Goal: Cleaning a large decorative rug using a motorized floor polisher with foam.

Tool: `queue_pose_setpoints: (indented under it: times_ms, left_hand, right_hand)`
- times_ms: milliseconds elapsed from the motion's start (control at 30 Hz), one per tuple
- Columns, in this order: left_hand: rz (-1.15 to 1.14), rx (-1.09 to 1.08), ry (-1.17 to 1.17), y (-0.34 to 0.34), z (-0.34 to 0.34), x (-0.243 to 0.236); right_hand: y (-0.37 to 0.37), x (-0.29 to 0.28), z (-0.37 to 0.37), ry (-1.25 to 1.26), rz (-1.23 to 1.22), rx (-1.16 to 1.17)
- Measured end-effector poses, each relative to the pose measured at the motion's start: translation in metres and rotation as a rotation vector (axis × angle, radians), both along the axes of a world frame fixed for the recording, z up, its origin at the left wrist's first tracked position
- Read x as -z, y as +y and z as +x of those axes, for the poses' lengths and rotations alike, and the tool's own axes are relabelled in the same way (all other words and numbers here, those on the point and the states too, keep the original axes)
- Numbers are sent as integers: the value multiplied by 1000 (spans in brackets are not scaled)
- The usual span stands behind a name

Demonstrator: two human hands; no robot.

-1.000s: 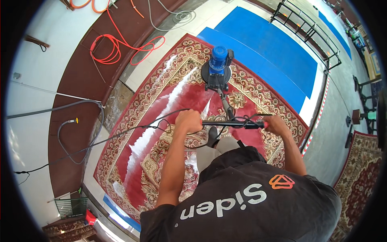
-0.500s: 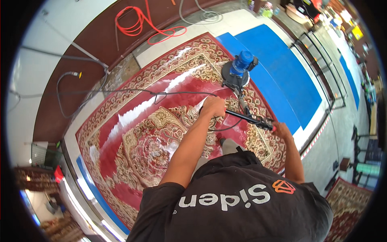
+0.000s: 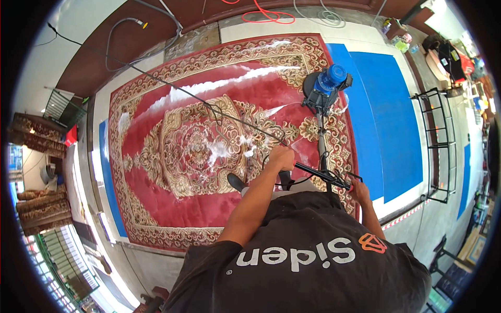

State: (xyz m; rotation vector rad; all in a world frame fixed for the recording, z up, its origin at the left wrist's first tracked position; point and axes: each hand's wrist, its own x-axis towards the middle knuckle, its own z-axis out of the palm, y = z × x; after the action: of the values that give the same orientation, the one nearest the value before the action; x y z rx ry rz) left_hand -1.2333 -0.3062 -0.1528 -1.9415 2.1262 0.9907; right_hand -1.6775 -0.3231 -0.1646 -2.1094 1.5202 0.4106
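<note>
A rotary carpet scrubber with a blue motor (image 3: 334, 78) stands on a red and gold patterned carpet (image 3: 203, 208), at its right border near the far corner. From its dark round base a metal pole (image 3: 321, 135) comes back to a black crossbar handle (image 3: 318, 172). My left hand (image 3: 282, 157) is closed round the handle's left end. On the right end, my right hand (image 3: 359, 191) is wrapped round the grip, beside a lever. White foam (image 3: 182, 94) streaks the carpet's far side and spots its middle medallion. A dark power cable (image 3: 172, 86) runs over the carpet towards my left hand.
Blue mats (image 3: 391, 125) lie right of the carpet, with a black metal rack (image 3: 441, 146) beyond them. A red hose (image 3: 269, 15) and a grey hose (image 3: 326, 18) lie at the far side. My dark shoe (image 3: 237, 181) is on the carpet.
My view has turned, so the carpet appears straighter. The handle now lies nearer my body, both hands still on it. The cable is stretched straighter, and my left shoe has come into view.
</note>
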Motion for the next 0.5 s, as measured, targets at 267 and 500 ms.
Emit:
queue_pose_setpoints:
  times_ms: [267,500]
  left_hand:
    - [39,-189,-76,70,43,-40]
    - [68,-337,-122,151,111,-45]
  right_hand:
    - [0,-7,56,-6,1,-167]
    - [14,-16,145,15,68,-307]
